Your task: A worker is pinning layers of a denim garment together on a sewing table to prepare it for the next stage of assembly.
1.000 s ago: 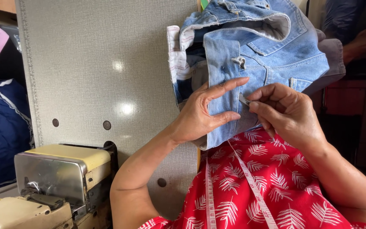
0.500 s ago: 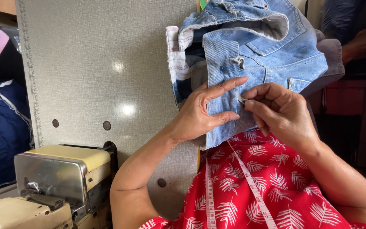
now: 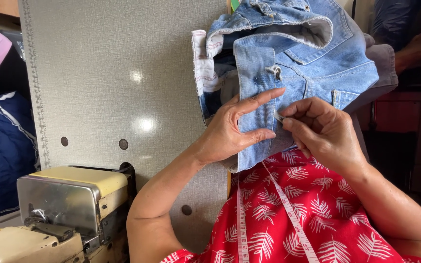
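Slippage is the risk: the pale-blue denim jacket point(image 3: 293, 68) is pinned only by the flat, spread left hand point(image 3: 235, 131). A small, unidentifiable metal item point(image 3: 279, 117) is pinched in the right hand point(image 3: 325, 134) and could be dropped.

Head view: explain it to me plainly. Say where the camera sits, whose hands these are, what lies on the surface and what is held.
The camera is worn on a person's head and looks down at their own two bare hands, so the scene appears turned sideways. The left hand lies flat on a blue denim jacket, pressing its front edge down. The right hand pinches something small and pale at that same edge; it is too small to identify. The jacket rests partly on a grey table and partly over the person's lap, which is covered by a red leaf-print garment. A white tape measure hangs across it. A sewing machine sits at lower left. Another person's arm shows at upper right.
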